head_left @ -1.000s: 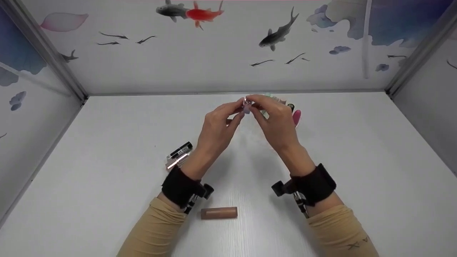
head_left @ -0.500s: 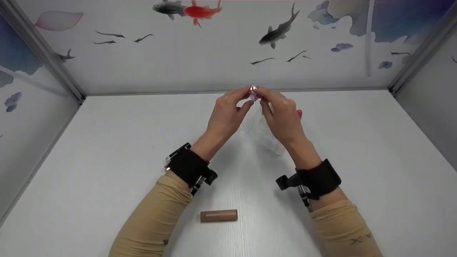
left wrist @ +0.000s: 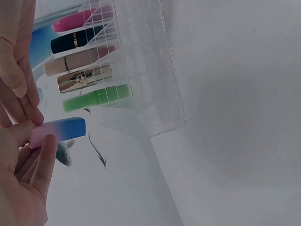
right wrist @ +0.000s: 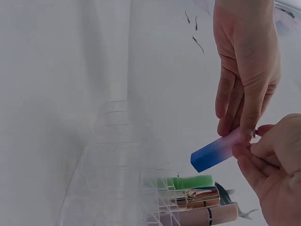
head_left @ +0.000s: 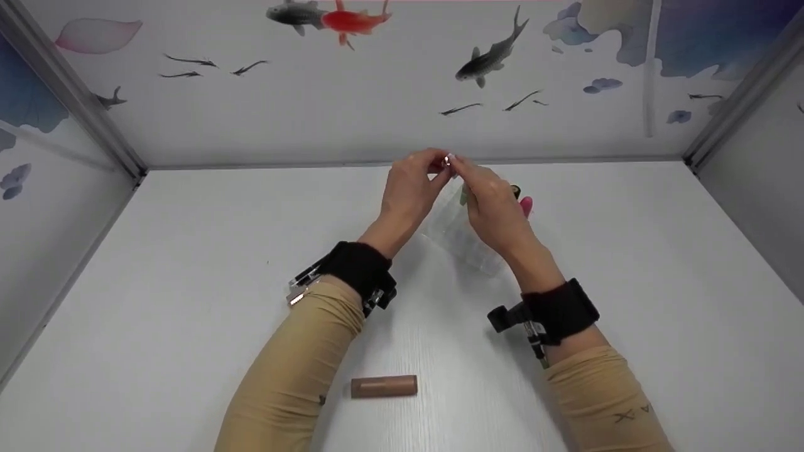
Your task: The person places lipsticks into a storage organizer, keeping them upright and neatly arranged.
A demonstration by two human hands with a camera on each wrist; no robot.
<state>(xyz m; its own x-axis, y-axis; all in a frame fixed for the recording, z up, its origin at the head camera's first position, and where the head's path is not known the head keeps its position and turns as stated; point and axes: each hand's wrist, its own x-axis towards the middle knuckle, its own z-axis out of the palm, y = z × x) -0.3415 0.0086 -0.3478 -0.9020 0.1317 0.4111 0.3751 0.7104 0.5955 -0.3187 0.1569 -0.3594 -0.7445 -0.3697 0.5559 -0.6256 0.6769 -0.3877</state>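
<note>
Both hands meet at the back of the table, over the clear holder's far side. My left hand (head_left: 408, 179) pinches a square lipstick tube (left wrist: 61, 131), pink at one end and fading to blue at the other. The fingertips of my right hand (head_left: 493, 198) grip its pink end, seen in the right wrist view, where a small shiny bit (right wrist: 254, 133) shows. Beneath the right hand stands the clear lipstick holder (head_left: 461, 235). A green tube (left wrist: 96, 97), a gold tube (left wrist: 84, 79), a beige tube (left wrist: 77, 60), a black tube (left wrist: 75, 40) and a pink tube (left wrist: 82, 19) are in it.
A brown tube (head_left: 384, 387) lies near the table's front. Left of the left forearm, a black tube (head_left: 308, 273) and a shiny tube (head_left: 297, 297) are partly hidden by the sleeve. White printed panels (head_left: 377, 125) wall in the table's back and sides.
Both hands have moved up and slightly right in the head view with the lipstick tube. The left forearm has swung right, and more of the clear holder shows.
</note>
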